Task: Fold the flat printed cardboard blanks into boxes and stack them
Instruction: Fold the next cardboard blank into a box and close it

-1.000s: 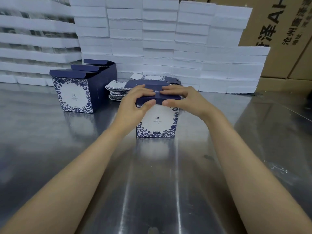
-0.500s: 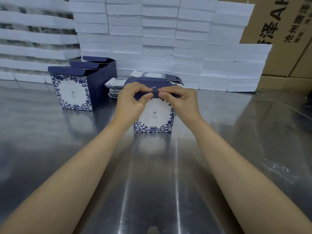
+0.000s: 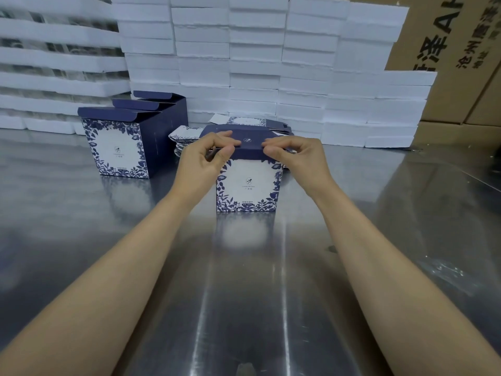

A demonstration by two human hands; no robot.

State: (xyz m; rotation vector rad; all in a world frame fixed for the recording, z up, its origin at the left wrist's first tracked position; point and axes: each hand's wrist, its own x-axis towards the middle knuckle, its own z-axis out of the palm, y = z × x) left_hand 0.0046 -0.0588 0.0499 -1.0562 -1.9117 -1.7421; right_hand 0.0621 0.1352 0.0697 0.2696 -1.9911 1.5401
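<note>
A navy and white floral box [image 3: 248,185] stands upright on the steel table [image 3: 244,294] in the middle. My left hand [image 3: 203,158] pinches the left part of its navy lid flap [image 3: 248,143], thumb under the front edge and fingers on top. My right hand [image 3: 295,156] pinches the right part of the same flap. Behind the box lies a pile of flat printed blanks [image 3: 187,139], partly hidden by my hands. Three folded boxes [image 3: 127,139] with raised lids stand in a row at the left.
White foam trays [image 3: 244,63] are stacked high along the back of the table. Brown cartons [image 3: 461,50] with printed characters stand at the back right. A small crumpled bit of clear film [image 3: 447,270] lies on the table to the right.
Both hands shifted from pressing flat on the lid to pinching its front edge, and the view has tilted slightly so the box sits a little higher.
</note>
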